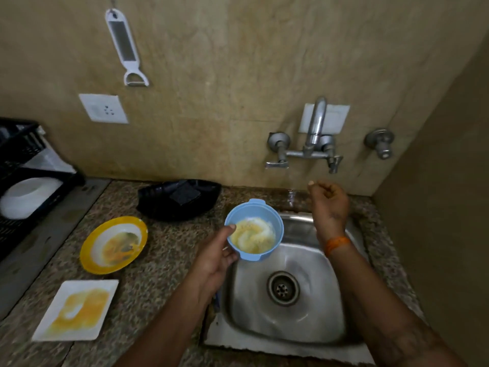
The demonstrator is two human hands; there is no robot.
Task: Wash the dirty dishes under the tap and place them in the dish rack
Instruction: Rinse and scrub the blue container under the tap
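Observation:
My left hand (215,256) grips a small blue bowl (255,230) smeared with yellowish residue, held over the left rim of the steel sink (312,324). My right hand (329,201) hangs above the back of the sink, just below the wall tap (316,133), fingers loosely curled and holding nothing. A round yellow-rimmed plate (113,245) with food smears lies on the counter left of the bowl. A square white plate (76,309) with yellow stains lies nearer the front left. The black dish rack (23,165) stands at the far left with a white dish (26,197) in it.
A black tray (180,198) with a dark scrub pad sits at the back of the granite counter. A second valve (381,144) is on the wall at right. A white peeler (125,47) and a socket (104,108) are on the wall. A side wall closes the right.

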